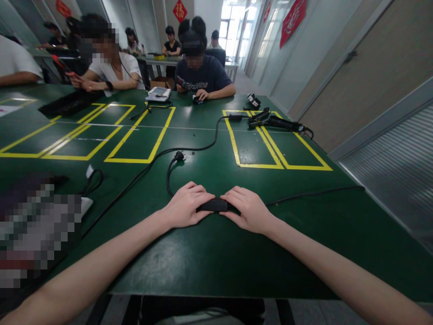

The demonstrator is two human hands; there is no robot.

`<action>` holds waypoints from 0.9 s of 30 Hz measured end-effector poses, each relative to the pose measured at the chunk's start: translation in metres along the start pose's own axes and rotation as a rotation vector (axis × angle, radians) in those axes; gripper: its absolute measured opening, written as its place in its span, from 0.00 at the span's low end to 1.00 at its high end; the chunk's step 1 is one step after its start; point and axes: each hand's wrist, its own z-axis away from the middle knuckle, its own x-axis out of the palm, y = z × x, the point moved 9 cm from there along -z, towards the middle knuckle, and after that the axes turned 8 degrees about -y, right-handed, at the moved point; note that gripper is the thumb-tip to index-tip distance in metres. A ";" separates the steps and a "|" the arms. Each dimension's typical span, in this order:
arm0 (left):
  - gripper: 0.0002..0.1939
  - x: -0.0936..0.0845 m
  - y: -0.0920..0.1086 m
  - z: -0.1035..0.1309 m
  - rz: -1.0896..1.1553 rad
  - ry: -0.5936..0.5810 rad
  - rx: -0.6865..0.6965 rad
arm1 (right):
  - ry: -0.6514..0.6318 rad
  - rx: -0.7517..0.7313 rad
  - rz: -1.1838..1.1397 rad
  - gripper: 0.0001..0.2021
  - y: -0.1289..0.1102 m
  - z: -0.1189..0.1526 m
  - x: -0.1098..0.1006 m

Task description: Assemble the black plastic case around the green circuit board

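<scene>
Both my hands rest low over the green table (pixel 152 266), around a black power adapter (pixel 214 206). Fingers and thumb of my left hand (pixel 185 205) close on its left end. At its right end my right hand (pixel 248 208) grips with fingers and thumb, where the cord comes out. A short cord curves up beside my left hand to a black plug (pixel 178 156) lying on the table. From behind my right hand a thin black cable (pixel 314 194) runs off to the right. My palms hide parts of the adapter and cords.
Yellow tape rectangles (pixel 260 166) mark the table. A long cable (pixel 145 169) crosses to a small black box (pixel 236 117) near black devices (pixel 277 122). A white device (pixel 158 94) stands across the table, near a seated person (pixel 203 74). Blurred items lie at left.
</scene>
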 end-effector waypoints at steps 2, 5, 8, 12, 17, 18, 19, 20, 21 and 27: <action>0.16 -0.001 0.000 0.000 0.000 0.006 -0.007 | 0.008 -0.009 0.011 0.14 -0.001 0.000 -0.001; 0.16 0.000 -0.001 0.001 0.005 -0.005 -0.022 | 0.080 -0.031 -0.014 0.14 -0.005 0.001 -0.006; 0.15 0.001 0.000 0.001 0.002 -0.014 -0.021 | 0.171 -0.075 -0.047 0.16 -0.012 0.003 -0.013; 0.18 -0.001 0.004 0.001 -0.048 0.013 0.000 | 0.224 -0.108 -0.060 0.15 -0.018 0.005 -0.019; 0.20 -0.003 0.007 0.000 -0.050 0.034 -0.018 | 0.249 -0.094 -0.062 0.12 -0.017 0.004 -0.023; 0.20 -0.003 0.008 0.000 -0.045 0.039 -0.015 | 0.252 -0.093 -0.071 0.11 -0.017 0.004 -0.023; 0.20 -0.004 0.010 0.000 -0.041 0.047 -0.010 | 0.253 -0.095 -0.081 0.11 -0.017 0.003 -0.023; 0.20 -0.004 0.011 0.001 -0.039 0.054 -0.006 | 0.253 -0.098 -0.091 0.11 -0.017 0.003 -0.023; 0.20 -0.004 0.012 0.001 -0.036 0.056 -0.003 | 0.252 -0.101 -0.099 0.11 -0.017 0.003 -0.023; 0.23 -0.008 0.012 0.002 0.003 0.070 -0.020 | 0.257 -0.123 -0.075 0.11 -0.020 0.006 -0.025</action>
